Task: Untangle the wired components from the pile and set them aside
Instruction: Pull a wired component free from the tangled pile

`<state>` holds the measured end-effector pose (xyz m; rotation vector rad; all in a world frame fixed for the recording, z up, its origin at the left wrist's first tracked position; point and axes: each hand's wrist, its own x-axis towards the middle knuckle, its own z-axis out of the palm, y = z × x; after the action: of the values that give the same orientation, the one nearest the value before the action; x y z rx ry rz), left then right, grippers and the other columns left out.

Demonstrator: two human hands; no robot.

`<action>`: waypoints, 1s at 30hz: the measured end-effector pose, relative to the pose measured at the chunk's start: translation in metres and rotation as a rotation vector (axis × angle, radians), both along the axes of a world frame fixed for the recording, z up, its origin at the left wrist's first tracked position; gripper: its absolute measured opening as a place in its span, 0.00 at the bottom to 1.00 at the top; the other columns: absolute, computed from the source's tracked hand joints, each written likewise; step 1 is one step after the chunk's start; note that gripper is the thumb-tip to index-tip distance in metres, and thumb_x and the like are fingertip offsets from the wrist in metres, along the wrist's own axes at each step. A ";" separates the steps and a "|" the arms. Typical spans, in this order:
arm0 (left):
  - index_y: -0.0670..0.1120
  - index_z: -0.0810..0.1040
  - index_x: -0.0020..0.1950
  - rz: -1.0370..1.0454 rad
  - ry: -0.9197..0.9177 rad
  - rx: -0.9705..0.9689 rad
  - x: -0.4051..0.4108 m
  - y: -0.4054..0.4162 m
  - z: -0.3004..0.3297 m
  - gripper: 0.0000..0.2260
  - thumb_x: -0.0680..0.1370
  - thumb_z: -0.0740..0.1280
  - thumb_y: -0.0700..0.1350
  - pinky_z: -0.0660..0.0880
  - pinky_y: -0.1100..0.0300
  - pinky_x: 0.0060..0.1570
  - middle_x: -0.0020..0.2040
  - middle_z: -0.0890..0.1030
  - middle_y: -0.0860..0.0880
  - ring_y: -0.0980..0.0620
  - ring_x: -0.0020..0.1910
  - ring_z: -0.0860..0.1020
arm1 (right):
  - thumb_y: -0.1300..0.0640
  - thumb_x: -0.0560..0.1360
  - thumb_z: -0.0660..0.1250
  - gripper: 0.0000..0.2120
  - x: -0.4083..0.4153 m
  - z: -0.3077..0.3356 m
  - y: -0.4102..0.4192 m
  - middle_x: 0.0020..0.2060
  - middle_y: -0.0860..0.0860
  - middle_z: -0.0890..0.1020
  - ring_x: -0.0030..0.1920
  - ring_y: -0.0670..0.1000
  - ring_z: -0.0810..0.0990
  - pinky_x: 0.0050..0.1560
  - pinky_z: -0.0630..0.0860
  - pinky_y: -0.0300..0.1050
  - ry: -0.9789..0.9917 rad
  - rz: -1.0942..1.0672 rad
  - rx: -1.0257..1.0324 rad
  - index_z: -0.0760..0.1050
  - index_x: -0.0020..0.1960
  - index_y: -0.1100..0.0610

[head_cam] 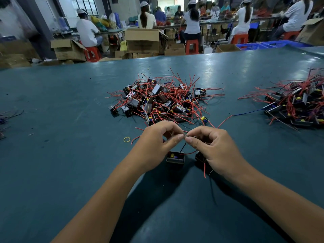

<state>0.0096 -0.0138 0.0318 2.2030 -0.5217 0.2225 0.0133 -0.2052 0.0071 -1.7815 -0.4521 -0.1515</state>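
A tangled pile (161, 100) of small black box components with red wires lies mid-table. Just in front of it, my left hand (156, 146) and my right hand (213, 148) meet fingertip to fingertip, each pinching thin wire ends between thumb and forefinger. A black wire runs down from the pinch to a small component (175, 157) hanging or resting below my left hand. A second dark component (200, 157) sits half hidden under my right palm, with a red wire (204, 170) trailing from it.
A second heap of wired components (298, 104) lies at the right of the teal table (70, 137). A yellow rubber band (127, 139) lies left of my hands. Loose wires (10, 114) show at the left edge. Seated workers and cardboard boxes (142, 41) fill the background.
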 end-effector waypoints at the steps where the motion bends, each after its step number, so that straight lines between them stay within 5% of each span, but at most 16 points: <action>1: 0.49 0.82 0.51 0.017 -0.038 0.043 0.000 -0.001 0.001 0.03 0.80 0.70 0.46 0.73 0.67 0.44 0.46 0.79 0.55 0.57 0.45 0.77 | 0.57 0.75 0.73 0.03 0.000 0.000 0.000 0.34 0.62 0.78 0.33 0.49 0.70 0.35 0.67 0.44 -0.004 -0.001 -0.010 0.82 0.43 0.53; 7: 0.47 0.82 0.47 0.148 -0.185 0.011 -0.007 -0.008 0.005 0.03 0.79 0.69 0.42 0.70 0.67 0.41 0.44 0.76 0.53 0.55 0.41 0.75 | 0.57 0.75 0.73 0.02 0.000 -0.003 -0.001 0.35 0.50 0.82 0.35 0.48 0.78 0.40 0.74 0.41 -0.050 -0.021 -0.052 0.82 0.44 0.51; 16: 0.49 0.83 0.48 -0.001 0.080 -0.194 -0.008 -0.008 0.008 0.08 0.77 0.69 0.37 0.70 0.64 0.35 0.37 0.77 0.57 0.57 0.34 0.73 | 0.57 0.75 0.74 0.03 -0.001 -0.001 0.000 0.35 0.46 0.82 0.37 0.49 0.79 0.40 0.75 0.44 -0.102 -0.034 -0.091 0.83 0.43 0.51; 22: 0.45 0.81 0.39 -0.013 0.262 -0.415 -0.009 -0.012 0.011 0.10 0.73 0.60 0.39 0.73 0.55 0.36 0.39 0.82 0.43 0.50 0.37 0.80 | 0.57 0.74 0.74 0.02 -0.003 0.000 0.000 0.38 0.48 0.83 0.39 0.49 0.81 0.42 0.76 0.44 -0.122 -0.022 -0.080 0.83 0.45 0.51; 26: 0.43 0.80 0.35 0.023 0.361 -0.607 -0.010 -0.015 0.009 0.12 0.79 0.68 0.43 0.71 0.62 0.27 0.33 0.78 0.44 0.50 0.30 0.77 | 0.58 0.74 0.74 0.01 -0.006 0.002 0.002 0.37 0.47 0.81 0.40 0.45 0.79 0.42 0.72 0.35 -0.302 -0.071 -0.196 0.83 0.45 0.54; 30: 0.44 0.75 0.37 0.114 0.465 -0.598 -0.011 -0.015 0.008 0.11 0.76 0.73 0.44 0.67 0.63 0.24 0.27 0.74 0.49 0.52 0.23 0.72 | 0.60 0.74 0.74 0.02 -0.008 0.002 0.002 0.37 0.48 0.81 0.40 0.46 0.79 0.42 0.73 0.41 -0.381 -0.096 -0.244 0.83 0.46 0.55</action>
<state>-0.0013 -0.0284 0.0398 1.6216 -0.0515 -0.0735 0.0053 -0.2030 0.0095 -2.0213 -0.6803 -0.5286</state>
